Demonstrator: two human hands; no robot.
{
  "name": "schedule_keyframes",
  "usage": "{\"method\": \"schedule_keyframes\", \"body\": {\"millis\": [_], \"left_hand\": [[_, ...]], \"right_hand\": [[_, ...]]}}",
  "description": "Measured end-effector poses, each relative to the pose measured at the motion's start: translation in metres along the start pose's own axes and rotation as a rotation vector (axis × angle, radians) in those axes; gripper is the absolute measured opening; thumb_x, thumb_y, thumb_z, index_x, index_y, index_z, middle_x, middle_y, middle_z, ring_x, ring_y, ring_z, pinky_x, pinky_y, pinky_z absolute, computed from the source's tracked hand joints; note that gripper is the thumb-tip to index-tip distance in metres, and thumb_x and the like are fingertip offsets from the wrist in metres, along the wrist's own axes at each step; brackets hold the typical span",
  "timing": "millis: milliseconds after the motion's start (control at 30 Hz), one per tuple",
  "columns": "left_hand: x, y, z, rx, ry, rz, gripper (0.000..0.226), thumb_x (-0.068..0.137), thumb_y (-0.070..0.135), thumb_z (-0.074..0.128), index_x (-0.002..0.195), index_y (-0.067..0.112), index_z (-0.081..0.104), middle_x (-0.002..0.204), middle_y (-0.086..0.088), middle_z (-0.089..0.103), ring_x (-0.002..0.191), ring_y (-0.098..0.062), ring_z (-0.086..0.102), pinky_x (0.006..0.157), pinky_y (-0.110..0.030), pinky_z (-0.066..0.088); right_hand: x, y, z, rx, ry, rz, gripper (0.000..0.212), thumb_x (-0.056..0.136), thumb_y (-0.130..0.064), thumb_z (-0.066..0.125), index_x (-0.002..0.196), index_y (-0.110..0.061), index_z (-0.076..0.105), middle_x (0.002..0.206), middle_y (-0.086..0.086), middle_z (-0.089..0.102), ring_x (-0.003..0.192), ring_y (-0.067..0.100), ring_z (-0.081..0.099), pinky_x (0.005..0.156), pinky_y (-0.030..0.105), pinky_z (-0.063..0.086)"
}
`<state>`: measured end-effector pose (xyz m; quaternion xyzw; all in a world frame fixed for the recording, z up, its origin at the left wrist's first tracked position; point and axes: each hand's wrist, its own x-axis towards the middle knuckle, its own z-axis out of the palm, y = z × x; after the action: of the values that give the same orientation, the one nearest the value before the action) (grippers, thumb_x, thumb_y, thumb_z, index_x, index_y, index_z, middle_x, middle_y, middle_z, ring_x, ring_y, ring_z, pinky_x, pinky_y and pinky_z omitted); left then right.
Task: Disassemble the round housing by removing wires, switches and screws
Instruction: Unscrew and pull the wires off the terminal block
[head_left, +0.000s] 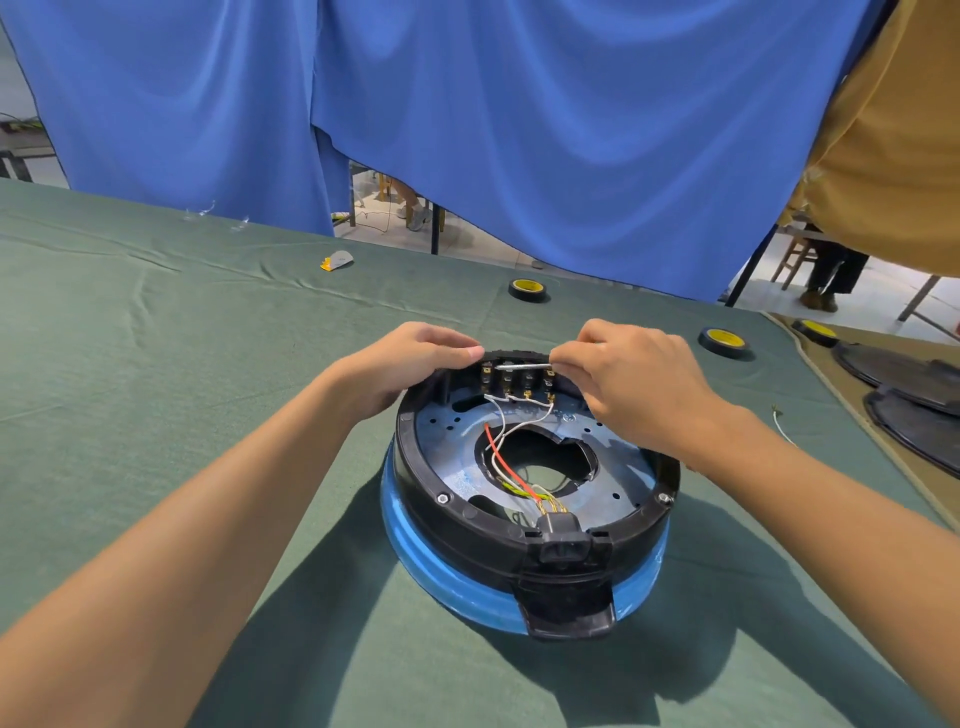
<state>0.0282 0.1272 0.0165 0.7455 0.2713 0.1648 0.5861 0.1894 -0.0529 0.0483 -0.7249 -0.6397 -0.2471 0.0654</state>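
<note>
The round housing (467, 525), black on a blue base, lies open side up on the green cloth. A row of switches (517, 378) stands along its far inner wall, with white wires (519, 421) and a red wire (501, 460) running down to a black plug socket (563, 540) at the near rim. My left hand (410, 364) grips the far left rim, thumb tip by the switches. My right hand (631, 379) pinches a short white wire (522, 366) stretched across the switch tops. Bolts (442, 499) sit on the rim.
Rolls of black tape with yellow cores (527, 289) (723, 340) lie beyond the housing. Black round covers (914, 405) rest on a brown mat at the right. A small yellow-grey scrap (336, 260) lies far left. Blue curtain hangs behind the table.
</note>
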Motion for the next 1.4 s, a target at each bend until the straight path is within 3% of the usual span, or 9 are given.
{"method": "schedule_keyframes", "body": {"millis": [167,400,667,867,1133,1400], "left_hand": [[-0.007,-0.016,0.006,-0.227,0.009,0.025,0.024,0.093,0.014,0.063,0.116,0.011,0.069,0.108,-0.012,0.074,0.097,-0.025,0.071,0.084,-0.033,0.057],[-0.005,-0.018,0.008,-0.303,0.046,0.042,0.021,0.091,0.007,0.062,0.109,0.009,0.071,0.099,-0.013,0.075,0.082,-0.021,0.073,0.068,-0.026,0.057],[-0.006,-0.02,0.017,-0.464,0.114,0.034,0.023,0.089,0.001,0.059,0.108,0.007,0.071,0.103,-0.018,0.073,0.094,-0.029,0.071,0.084,-0.036,0.058],[-0.012,-0.019,0.032,-0.507,0.197,0.036,0.025,0.09,0.002,0.059,0.108,0.014,0.07,0.094,-0.014,0.075,0.078,-0.024,0.074,0.064,-0.031,0.059],[-0.014,-0.018,0.034,-0.474,0.159,0.026,0.027,0.093,0.003,0.054,0.115,0.006,0.069,0.105,-0.017,0.073,0.095,-0.028,0.072,0.085,-0.038,0.058],[-0.013,-0.016,0.034,-0.462,0.207,0.001,0.026,0.091,0.006,0.06,0.117,0.008,0.067,0.103,-0.015,0.073,0.084,-0.02,0.072,0.074,-0.03,0.059]], "right_hand": [[0.008,0.003,-0.008,0.03,-0.09,-0.039,0.025,0.102,-0.039,0.038,0.111,-0.039,0.062,0.094,-0.009,0.057,0.083,0.027,0.057,0.061,0.03,0.034],[0.01,-0.005,-0.001,0.007,-0.132,-0.05,0.024,0.098,-0.046,0.043,0.111,-0.04,0.063,0.099,-0.01,0.061,0.094,0.024,0.06,0.063,0.029,0.034],[0.013,-0.011,0.006,-0.093,-0.037,-0.051,0.025,0.098,-0.042,0.043,0.104,-0.038,0.068,0.09,-0.008,0.063,0.084,0.025,0.062,0.055,0.025,0.027],[0.01,-0.007,0.006,-0.088,-0.029,-0.069,0.025,0.098,-0.041,0.046,0.102,-0.037,0.07,0.086,-0.008,0.062,0.083,0.024,0.062,0.05,0.021,0.018],[0.012,-0.002,0.008,-0.12,-0.055,-0.108,0.031,0.1,-0.041,0.04,0.1,-0.036,0.071,0.085,-0.005,0.06,0.081,0.025,0.061,0.053,0.025,0.026],[0.037,0.004,-0.002,-0.208,-0.097,-0.263,0.027,0.098,-0.033,0.044,0.093,-0.039,0.07,0.09,-0.009,0.063,0.086,0.019,0.059,0.052,0.023,0.026]]}}
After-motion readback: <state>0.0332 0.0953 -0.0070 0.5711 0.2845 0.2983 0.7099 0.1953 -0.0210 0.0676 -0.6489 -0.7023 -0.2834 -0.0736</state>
